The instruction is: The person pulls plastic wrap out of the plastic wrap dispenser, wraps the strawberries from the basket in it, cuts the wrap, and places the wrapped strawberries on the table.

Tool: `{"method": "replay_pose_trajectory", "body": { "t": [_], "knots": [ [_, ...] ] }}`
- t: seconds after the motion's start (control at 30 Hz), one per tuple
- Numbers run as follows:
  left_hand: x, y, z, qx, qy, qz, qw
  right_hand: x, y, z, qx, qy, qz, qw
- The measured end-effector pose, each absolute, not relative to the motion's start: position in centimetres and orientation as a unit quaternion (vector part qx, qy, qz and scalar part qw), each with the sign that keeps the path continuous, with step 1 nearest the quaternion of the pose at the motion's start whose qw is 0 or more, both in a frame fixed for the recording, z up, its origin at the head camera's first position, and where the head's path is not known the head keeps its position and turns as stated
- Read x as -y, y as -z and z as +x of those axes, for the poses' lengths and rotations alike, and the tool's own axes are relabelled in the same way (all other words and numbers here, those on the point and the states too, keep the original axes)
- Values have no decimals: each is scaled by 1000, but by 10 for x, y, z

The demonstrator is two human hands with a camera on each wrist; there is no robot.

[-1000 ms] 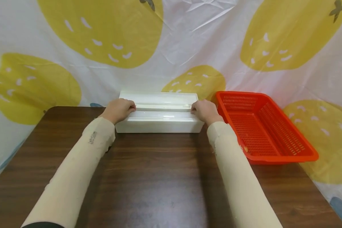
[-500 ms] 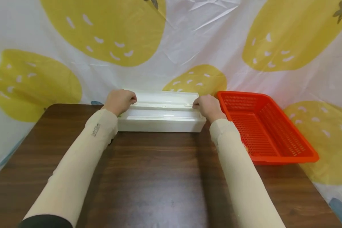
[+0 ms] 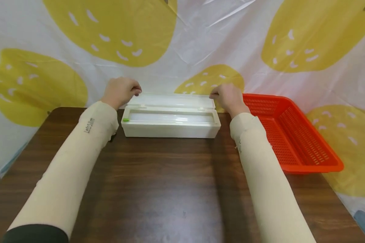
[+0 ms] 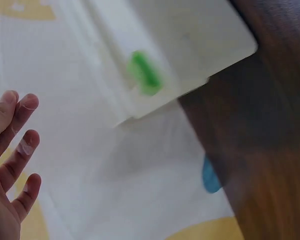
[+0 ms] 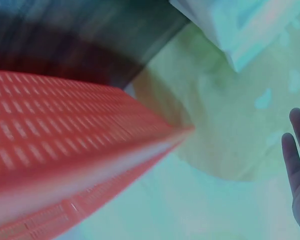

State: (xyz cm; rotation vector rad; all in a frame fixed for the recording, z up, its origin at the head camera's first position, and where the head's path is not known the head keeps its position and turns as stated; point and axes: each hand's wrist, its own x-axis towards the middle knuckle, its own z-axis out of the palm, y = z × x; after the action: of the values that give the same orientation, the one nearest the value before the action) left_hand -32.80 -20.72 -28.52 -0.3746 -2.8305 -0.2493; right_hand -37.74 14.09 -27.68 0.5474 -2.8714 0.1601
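Head view: the white box [image 3: 171, 131] sits at the far edge of the bench [image 3: 176, 189], close to the fruit-print cloth [image 3: 182, 44], its lid [image 3: 173, 100] swung up on the rear side so that the long inner compartment is exposed. Inside lies a pale, glossy length of material [image 3: 170, 117], probably a roll; a green tab [image 3: 126, 119] sits at the left end. The left hand [image 3: 120, 91] and right hand [image 3: 229, 96] hang at the lid's two upper corners, a spread that would presumably share its weight evenly. In the left grip, thumb and forefinger meet, the other fingers are loosely apart, and nothing visible is held. The right grip I cannot judge: its thumb is cut off in the blurred wrist view. The red basket [image 3: 314, 168] stands on the right, slotted walls upright, its inside partly hidden by the right sleeve [image 3: 273, 179].
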Motion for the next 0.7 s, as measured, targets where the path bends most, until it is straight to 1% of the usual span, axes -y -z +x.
{"method": "replay_pose_trajectory", "body": {
  "t": [0.2,0.33,0.43,0.57,0.7],
  "knots": [
    [214,258,-325,976,84,-128,157,-136,250,-379,968,-72,206,127],
    [218,243,-323,976,77,-123,163,-132,238,-378,965,-92,209,126],
    [220,231,-323,979,79,-117,149,-130,227,-377,965,-97,207,125],
    [222,215,-324,980,109,-101,133,-128,207,-375,963,-83,216,139],
    [223,198,-322,977,145,-84,134,-127,179,-369,962,-62,222,148]
  ]
}}
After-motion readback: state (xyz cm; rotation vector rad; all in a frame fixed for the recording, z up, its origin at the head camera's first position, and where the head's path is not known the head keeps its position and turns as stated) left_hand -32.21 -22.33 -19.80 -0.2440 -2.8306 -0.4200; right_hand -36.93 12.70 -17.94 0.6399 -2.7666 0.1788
